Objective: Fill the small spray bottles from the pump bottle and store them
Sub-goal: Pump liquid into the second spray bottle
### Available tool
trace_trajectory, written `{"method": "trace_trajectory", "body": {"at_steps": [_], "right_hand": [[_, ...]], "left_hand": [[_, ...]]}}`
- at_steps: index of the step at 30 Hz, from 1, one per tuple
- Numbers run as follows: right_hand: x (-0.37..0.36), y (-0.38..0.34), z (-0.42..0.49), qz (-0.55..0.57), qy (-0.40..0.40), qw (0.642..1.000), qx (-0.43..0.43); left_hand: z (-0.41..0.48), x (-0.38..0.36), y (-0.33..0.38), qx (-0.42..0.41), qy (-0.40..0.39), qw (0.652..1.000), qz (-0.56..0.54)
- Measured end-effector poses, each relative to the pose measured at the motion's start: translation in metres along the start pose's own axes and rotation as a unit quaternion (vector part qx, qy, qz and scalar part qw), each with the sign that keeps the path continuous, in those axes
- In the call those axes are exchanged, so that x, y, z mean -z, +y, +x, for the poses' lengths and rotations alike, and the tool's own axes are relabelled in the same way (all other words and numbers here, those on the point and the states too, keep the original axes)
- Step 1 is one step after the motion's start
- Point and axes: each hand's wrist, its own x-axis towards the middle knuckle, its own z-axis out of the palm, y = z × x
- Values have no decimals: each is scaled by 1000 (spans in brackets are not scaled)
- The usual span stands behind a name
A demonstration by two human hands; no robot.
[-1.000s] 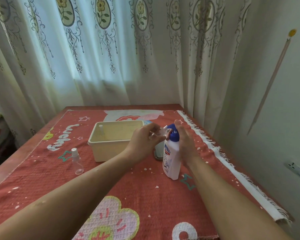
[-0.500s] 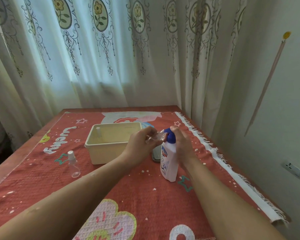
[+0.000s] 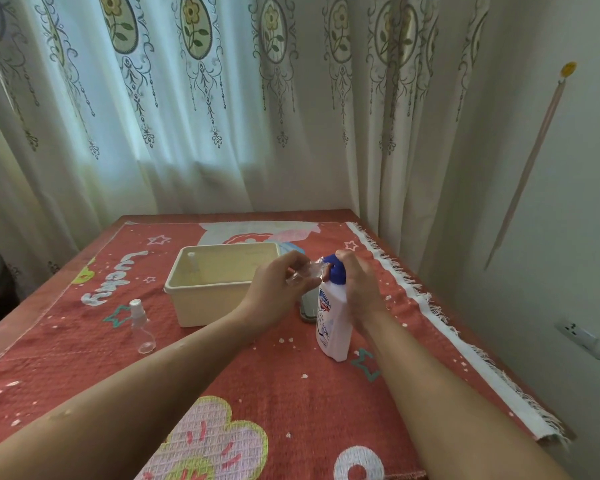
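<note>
Our left hand (image 3: 274,294) is pinching a small bottle (image 3: 303,274); our right hand (image 3: 361,289) is gripping the pump bottle (image 3: 330,325).

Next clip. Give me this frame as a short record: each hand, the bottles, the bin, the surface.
left hand: holds a small clear bottle at the pump bottle head
right hand: grip over that blue head
pump bottle: upright on the cloth
spare spray bottle: capped, upright, left of the bin
bin: one stored bottle upright inside
surface: red patterned cloth
</note>
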Motion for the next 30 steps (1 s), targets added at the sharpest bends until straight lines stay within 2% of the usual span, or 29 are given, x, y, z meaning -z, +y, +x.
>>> {"method": "trace_trajectory", "body": {"at_steps": [11, 30], "right_hand": [[-1, 4, 3, 6, 10, 1000, -3], [-1, 3, 2, -5, 8, 1000, -6]], "left_hand": [[2, 4, 14, -24, 12, 999, -19], [5, 4, 8, -19, 9, 1000, -5]]}}
